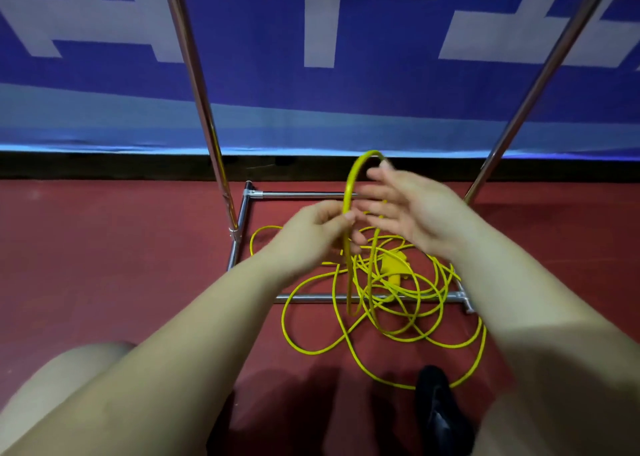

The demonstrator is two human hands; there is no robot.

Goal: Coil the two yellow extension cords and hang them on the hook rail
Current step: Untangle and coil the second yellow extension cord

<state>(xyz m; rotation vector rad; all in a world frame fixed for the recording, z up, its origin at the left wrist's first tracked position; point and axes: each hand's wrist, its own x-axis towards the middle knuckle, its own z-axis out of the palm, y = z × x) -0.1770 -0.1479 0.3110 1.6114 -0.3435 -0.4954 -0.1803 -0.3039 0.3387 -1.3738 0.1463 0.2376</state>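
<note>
With your left hand [322, 228] pinching the cord [349, 192] loop and right hand [412, 209] open beside it, tangled floor slack may snag the rack [311, 297].

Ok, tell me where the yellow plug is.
Head view, right of centre: the yellow plug lies on the red floor amid loose cord, below the right hand.

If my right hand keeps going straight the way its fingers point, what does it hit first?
Probably the raised yellow cord loop that the left hand pinches; the right hand is open, its fingers aimed left at it. Depth is unclear.
</note>
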